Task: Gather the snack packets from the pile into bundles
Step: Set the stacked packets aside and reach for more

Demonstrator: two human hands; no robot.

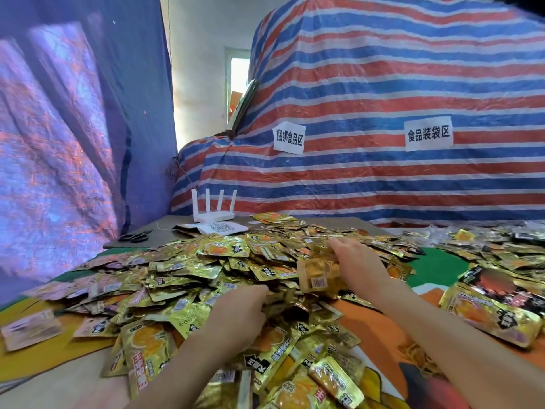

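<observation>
Snack packets heaped around hands, right hand gripping stack, left hand buried, grip unclear.

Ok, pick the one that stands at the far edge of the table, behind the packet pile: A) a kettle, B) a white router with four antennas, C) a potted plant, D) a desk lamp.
B: a white router with four upright antennas stands behind the pile of snack packets, right of the black scissors.
</observation>
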